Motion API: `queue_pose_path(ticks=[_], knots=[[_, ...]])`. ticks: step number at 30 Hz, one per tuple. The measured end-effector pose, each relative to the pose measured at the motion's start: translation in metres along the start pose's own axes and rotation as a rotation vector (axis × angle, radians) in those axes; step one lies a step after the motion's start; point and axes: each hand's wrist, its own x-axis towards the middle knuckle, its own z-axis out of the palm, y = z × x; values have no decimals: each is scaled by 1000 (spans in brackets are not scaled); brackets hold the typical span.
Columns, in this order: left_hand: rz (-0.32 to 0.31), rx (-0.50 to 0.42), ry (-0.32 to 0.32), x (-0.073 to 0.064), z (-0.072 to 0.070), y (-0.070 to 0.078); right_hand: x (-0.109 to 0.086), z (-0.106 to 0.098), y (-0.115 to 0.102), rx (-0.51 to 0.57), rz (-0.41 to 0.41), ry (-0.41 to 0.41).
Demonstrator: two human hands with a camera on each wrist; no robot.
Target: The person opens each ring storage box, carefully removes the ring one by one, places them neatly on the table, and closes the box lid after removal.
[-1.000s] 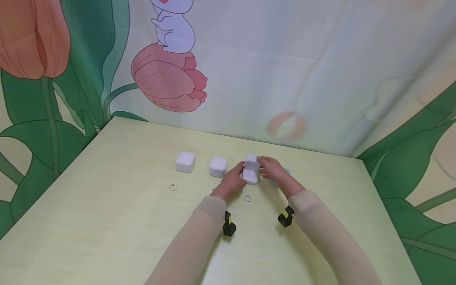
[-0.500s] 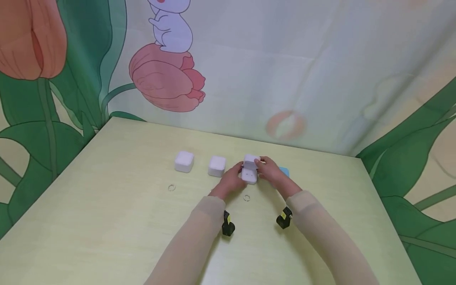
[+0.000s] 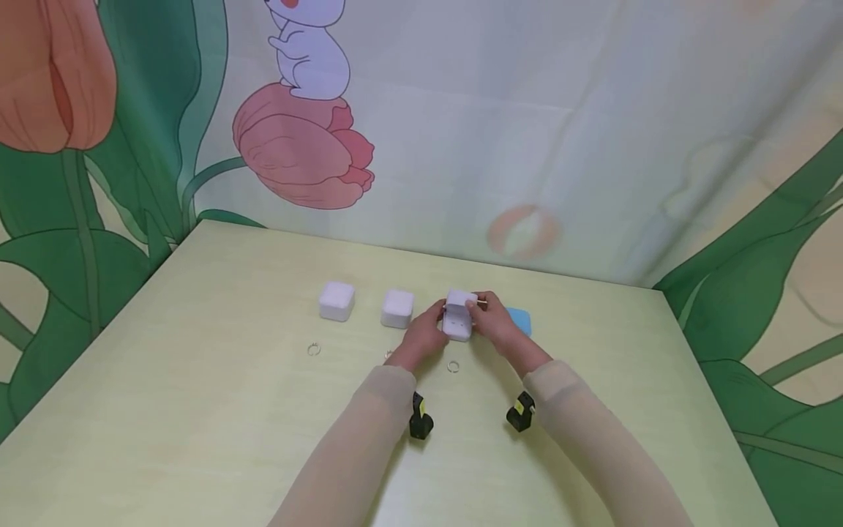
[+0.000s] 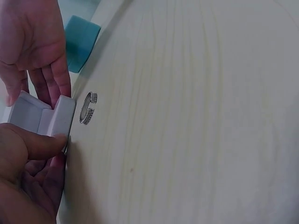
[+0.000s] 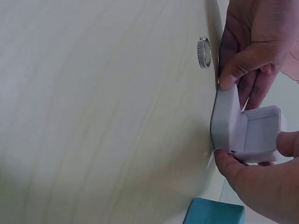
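Note:
A white ring box [image 3: 457, 324] stands with its lid raised on the table, between both hands. My left hand [image 3: 424, 338] grips its base from the left; the thumb [image 4: 44, 145] lies along the front in the left wrist view. From the right, my right hand [image 3: 495, 322] holds the box, its thumb [image 5: 288, 143] on the lid [image 5: 264, 133] and other fingers against the side. Just in front of the box lies a silver ring [image 3: 453, 367], with a gap in its band [image 4: 88, 108]. Whatever sits in the base is too small to make out.
Two closed white boxes, one far left [image 3: 337, 301] and one nearer [image 3: 398, 309], stand in a row to the left. A ring [image 3: 314, 349] lies before the far one; another [image 3: 388, 355] is partly hidden by my left wrist. A blue box [image 3: 519, 320] is behind my right hand.
My right hand, with fingers spread beside the lid a second ago, has closed in, and its thumb now presses the lid. The left hand keeps its grip. The head view has shifted slightly.

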Motion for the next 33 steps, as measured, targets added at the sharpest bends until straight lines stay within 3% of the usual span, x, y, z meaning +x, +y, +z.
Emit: queue_pose_path(ticks=[15, 33], knots=[[36, 4, 7, -1, 0, -1, -7, -1, 5, -33, -42, 14], [13, -25, -4, 3, -1, -1, -11, -2, 17, -46, -144, -12]])
